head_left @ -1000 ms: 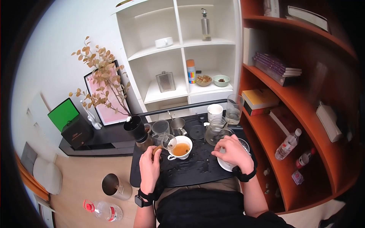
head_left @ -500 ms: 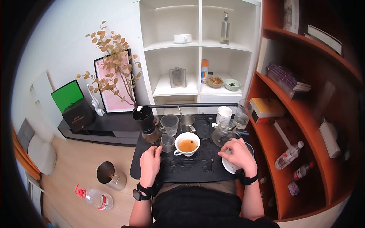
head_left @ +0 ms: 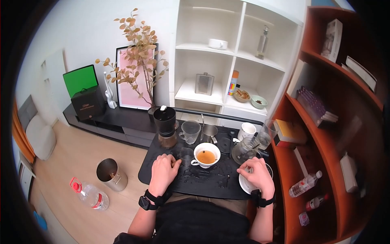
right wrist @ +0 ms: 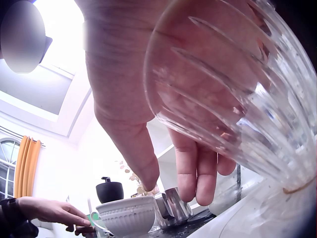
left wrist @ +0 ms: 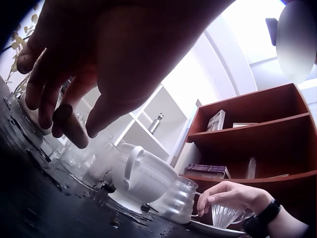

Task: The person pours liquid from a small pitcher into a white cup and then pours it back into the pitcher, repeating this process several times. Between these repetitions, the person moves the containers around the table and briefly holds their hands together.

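Observation:
My left hand (head_left: 163, 173) is low at the near left of the black table (head_left: 199, 185). Its thumb and fingertips pinch the short brown handle (left wrist: 75, 130) of a small clear glass cup (head_left: 187, 156). Right of that cup stands a white teacup (head_left: 206, 155) with amber liquid and a dark speck floating in it. My right hand (head_left: 258, 175) hangs over a white saucer (head_left: 246, 185), fingers loosely bent and nothing between them. A fluted clear glass piece (right wrist: 237, 99) stands on the saucer under that hand, mostly hidden in the head view.
Behind the teacup are a black grinder (head_left: 165, 128), a glass mug (head_left: 190, 131), a metal pitcher (head_left: 209, 133), a glass server (head_left: 243, 151), a white cup (head_left: 247, 130) and a tall glass (head_left: 267, 136). Water droplets wet the tabletop. A brown bookshelf (head_left: 298, 175) flanks the right.
My left hand has lowered the small glass cup from a tilt beside the teacup's rim to upright on the table. The right hand has stayed over the saucer. The head view has turned left.

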